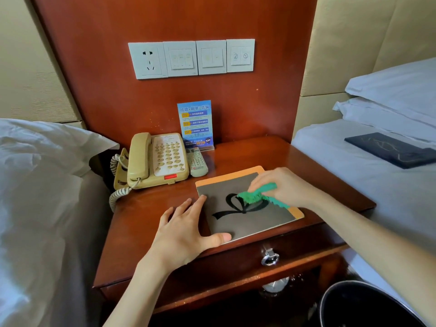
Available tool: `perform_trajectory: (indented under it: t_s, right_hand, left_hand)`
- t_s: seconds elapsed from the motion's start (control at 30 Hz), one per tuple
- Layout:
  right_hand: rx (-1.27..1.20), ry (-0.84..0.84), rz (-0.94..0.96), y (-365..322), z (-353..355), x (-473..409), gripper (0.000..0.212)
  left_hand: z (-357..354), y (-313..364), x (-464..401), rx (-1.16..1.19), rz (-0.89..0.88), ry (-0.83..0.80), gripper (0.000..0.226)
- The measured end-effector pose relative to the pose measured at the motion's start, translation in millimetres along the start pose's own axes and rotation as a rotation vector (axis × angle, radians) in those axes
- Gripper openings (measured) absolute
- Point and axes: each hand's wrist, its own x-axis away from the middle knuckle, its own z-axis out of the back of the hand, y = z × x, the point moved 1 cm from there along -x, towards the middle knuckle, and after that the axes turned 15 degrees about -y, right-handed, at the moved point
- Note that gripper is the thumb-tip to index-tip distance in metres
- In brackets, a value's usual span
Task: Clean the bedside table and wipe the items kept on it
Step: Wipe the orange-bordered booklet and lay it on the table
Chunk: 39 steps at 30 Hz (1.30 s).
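A flat grey booklet (247, 220) with an orange border and a black brush mark lies on the wooden bedside table (146, 232). My right hand (283, 185) presses a green cloth (254, 195) onto the booklet's upper right part. My left hand (184, 230) lies flat with spread fingers on the booklet's left edge, thumb along its near edge. At the back left stand a beige telephone (158, 161), a grey remote control (197, 162) and an upright blue notice card (195, 125).
Beds with white linen flank the table on both sides (35, 185) (365, 173). A dark folder (391, 149) lies on the right bed. A black bin (368, 305) stands at the lower right. The drawer has a metal ring pull (270, 257). Wall switches (191, 59) sit above.
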Motion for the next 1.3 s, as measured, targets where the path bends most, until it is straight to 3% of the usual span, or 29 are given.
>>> perform_trajectory:
  t_s: [0.17,0.23,0.37,0.47,0.8,1.13,1.3]
  right_hand:
    - [0.031,0.207,-0.158,-2,8,-61,0.03]
    - [0.023,0.155,-0.156,-25,-4,-85,0.029]
    - [-0.027,-0.019,0.026,-72,-44,-114,0.023]
    - [-0.015,-0.001,0.037,-70,-42,-115,0.024]
    - [0.013,0.2,-0.227,17,6,-42,0.025]
    - [0.048,0.137,-0.153,-23,-32,67,0.029]
    - [0.013,0.067,-0.041,-50,-45,57,0.028]
  left_hand:
    - [0,0,-1,0.005,0.017,0.019,0.129]
    - [-1,0,0,-0.002,0.014,0.031,0.128]
    - [-1,1,1,-0.004,-0.026,0.068,0.119]
    - [0,1,2,-0.02,-0.034,0.063,0.117]
    - [1,0,-1,-0.101,-0.026,-0.021,0.119]
    - [-3,-2,-3,-0.103,-0.029,0.001,0.12]
    - [-2,-2,-3,-0.074,-0.049,0.002,0.12]
